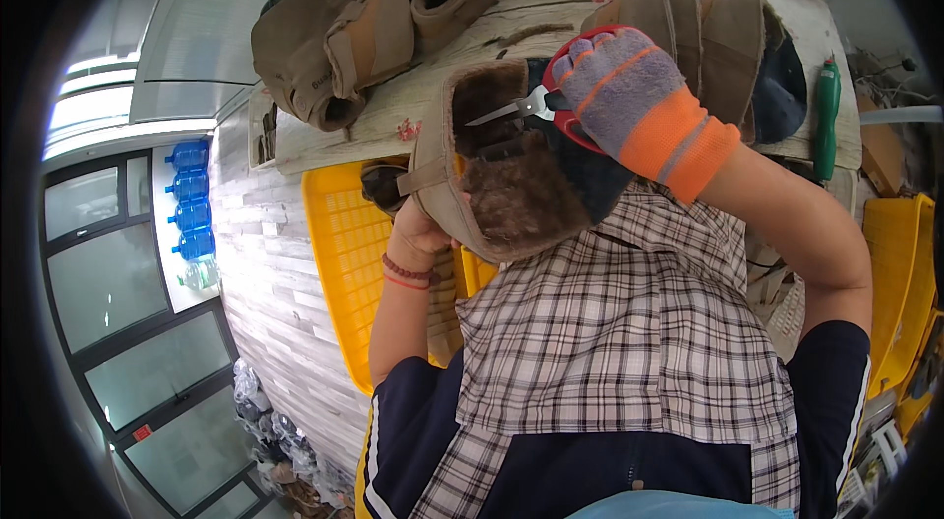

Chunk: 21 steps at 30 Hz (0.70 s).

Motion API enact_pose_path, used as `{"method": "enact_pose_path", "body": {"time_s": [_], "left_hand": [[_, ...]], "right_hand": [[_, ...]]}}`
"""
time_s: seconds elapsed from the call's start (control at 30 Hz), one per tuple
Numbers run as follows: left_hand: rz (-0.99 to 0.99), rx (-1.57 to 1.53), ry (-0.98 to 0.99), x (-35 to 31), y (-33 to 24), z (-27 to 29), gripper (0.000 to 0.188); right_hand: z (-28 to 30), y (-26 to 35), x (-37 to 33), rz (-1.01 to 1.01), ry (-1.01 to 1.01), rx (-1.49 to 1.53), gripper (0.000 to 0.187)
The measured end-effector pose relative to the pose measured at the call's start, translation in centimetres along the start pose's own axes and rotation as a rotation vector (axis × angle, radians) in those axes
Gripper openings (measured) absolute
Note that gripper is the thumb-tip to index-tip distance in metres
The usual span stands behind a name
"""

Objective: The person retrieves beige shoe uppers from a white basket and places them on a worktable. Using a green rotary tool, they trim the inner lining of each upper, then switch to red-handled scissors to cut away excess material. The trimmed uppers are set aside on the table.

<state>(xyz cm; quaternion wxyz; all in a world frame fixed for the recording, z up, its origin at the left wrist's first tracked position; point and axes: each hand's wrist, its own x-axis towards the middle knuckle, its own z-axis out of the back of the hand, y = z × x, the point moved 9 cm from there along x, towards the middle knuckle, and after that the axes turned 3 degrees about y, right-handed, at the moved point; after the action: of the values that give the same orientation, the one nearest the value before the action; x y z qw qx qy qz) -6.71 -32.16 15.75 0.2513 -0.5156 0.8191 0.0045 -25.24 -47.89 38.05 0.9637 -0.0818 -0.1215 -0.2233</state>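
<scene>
A tan fur-lined hat (526, 209) is held up in front of my chest, its brown fuzzy inside and dark lining turned toward me. My bare left hand (421, 232) grips its lower left edge, with some fingers hidden behind the fabric. Beaded and red bracelets circle that wrist. My right hand (639, 96), in a grey and orange knit glove, is closed round the red handles of a pair of scissors (531, 106). The scissor blades point left over the hat's opening, near the fur; whether they touch it I cannot tell.
More tan hats (339, 47) lie across the worn wooden table (531, 32), and a nested stack (728, 37) sits at its right. A green-handled tool (827, 116) lies at the right edge. A yellow basket (339, 263) stands below left; another yellow bin (897, 293) is at right.
</scene>
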Motion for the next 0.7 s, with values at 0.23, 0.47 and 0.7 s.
{"method": "enact_pose_path", "body": {"time_s": [0.23, 0.47, 0.7], "left_hand": [[0.027, -0.009, 0.043, 0.0, 0.2, -1.2, 0.036], [0.010, 0.059, 0.140, 0.4, 0.9, -8.5, 0.035], [-0.149, 0.192, -0.053, -0.3, 0.4, -7.3, 0.039]], "right_hand": [[-0.8, 0.3, 0.6, 0.043, 0.026, -0.029, 0.013], [-0.6, -0.6, 0.1, 0.001, 0.134, -0.041, 0.017], [0.6, -5.2, -5.4, -0.553, 0.119, 0.741, 0.051]]}}
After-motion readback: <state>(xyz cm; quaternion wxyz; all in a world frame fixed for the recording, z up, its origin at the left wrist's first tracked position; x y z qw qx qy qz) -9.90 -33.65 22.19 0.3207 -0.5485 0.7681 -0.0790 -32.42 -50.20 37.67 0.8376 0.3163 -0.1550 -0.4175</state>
